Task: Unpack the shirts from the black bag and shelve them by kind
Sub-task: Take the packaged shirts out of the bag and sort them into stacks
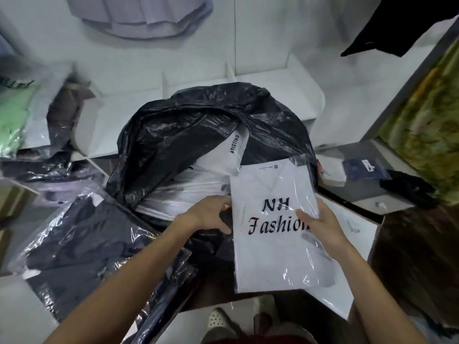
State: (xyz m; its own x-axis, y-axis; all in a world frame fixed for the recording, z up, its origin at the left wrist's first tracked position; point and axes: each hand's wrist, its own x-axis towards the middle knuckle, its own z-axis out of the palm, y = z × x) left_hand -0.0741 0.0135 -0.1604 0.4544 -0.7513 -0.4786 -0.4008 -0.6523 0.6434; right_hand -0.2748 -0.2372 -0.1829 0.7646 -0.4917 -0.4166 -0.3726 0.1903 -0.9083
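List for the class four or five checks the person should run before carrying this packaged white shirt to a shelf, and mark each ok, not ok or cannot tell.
1. Both hands hold the packet: ok. The left hand grips one edge and the right hand the other of the white shirt packet.
2. Packet clear of the black bag: ok, it is lifted in front of the opening.
3. Kind readable: ok, the sleeve reads "NH Fashion".
4. Sleeve sealed: cannot tell.
5. Matching shelf known: cannot tell; white shelf dividers show behind the bag, unlabelled.
6. Bag emptied: not ok, more white packets remain inside.
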